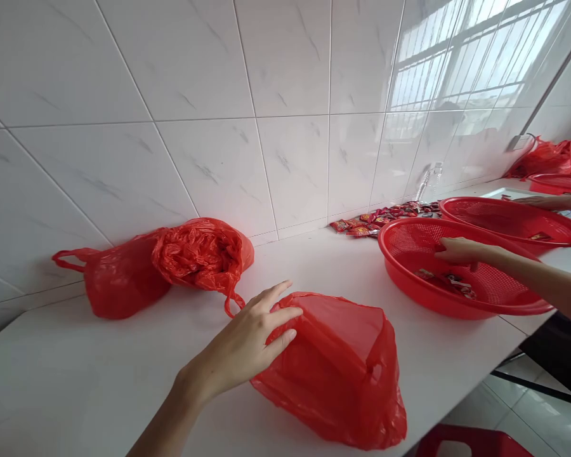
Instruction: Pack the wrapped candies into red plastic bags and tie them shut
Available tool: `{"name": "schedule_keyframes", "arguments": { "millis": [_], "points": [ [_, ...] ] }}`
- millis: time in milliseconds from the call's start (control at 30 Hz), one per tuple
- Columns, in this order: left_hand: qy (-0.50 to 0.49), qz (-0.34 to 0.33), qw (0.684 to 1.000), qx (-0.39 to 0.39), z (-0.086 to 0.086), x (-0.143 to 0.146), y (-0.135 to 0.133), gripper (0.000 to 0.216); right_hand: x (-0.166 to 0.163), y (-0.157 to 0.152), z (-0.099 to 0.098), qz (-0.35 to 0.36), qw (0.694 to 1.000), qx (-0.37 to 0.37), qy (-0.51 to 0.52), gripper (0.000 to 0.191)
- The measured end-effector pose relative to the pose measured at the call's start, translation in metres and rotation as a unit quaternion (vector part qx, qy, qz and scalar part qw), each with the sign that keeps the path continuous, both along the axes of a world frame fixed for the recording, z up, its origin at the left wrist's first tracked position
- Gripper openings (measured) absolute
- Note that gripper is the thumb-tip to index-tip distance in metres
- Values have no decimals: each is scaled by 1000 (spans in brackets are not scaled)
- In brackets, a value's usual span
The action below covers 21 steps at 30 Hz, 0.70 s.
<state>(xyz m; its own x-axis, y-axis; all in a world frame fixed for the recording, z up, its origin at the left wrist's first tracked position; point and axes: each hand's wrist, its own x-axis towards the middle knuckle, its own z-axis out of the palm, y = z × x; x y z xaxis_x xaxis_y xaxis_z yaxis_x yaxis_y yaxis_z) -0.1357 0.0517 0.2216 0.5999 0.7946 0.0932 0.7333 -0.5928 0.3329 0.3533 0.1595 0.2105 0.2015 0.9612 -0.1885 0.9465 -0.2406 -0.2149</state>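
My left hand (247,343) reaches in from the bottom and lies over the left rim of a red plastic bag (342,374). Its fingers are spread, and I cannot tell how firmly they touch the film. The thin bag sits on the white table with its mouth spread wide, and I see nothing inside. Just beyond my hand, a bundle of red plastic bags (202,254) lies against the wall, with another red bag (124,276) at its left and loop handles hanging out. My right hand is out of view.
At the right, another person's hand (459,251) reaches into a red perforated basket (394,266) holding small packets. A second hand (542,201) is over another red basket (466,209). Small red packets (361,225) lie by the tiled wall. A red stool (480,441) stands below the table edge.
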Motion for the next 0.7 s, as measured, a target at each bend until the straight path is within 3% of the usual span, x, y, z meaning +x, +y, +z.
{"name": "schedule_keyframes", "arguments": {
  "millis": [100,200,300,400,633,700],
  "points": [
    [0,-4,1000,-14,-2,1,3,35,3,-25,-3,-29,995,-90,16,32],
    [7,-4,1000,-29,-3,3,4,36,-3,-40,-11,-7,991,-129,41,32],
    [14,2,999,-40,-3,3,3,37,-6,-43,-19,12,992,-115,45,37],
    [14,6,999,-41,-2,3,2,37,-4,-40,-23,21,995,-87,35,25],
    [15,-6,999,-36,1,4,1,35,-21,-29,-14,73,997,-21,26,11],
    [25,-3,999,-38,2,4,1,36,-32,-26,-15,101,994,-23,34,17]
  ]
}}
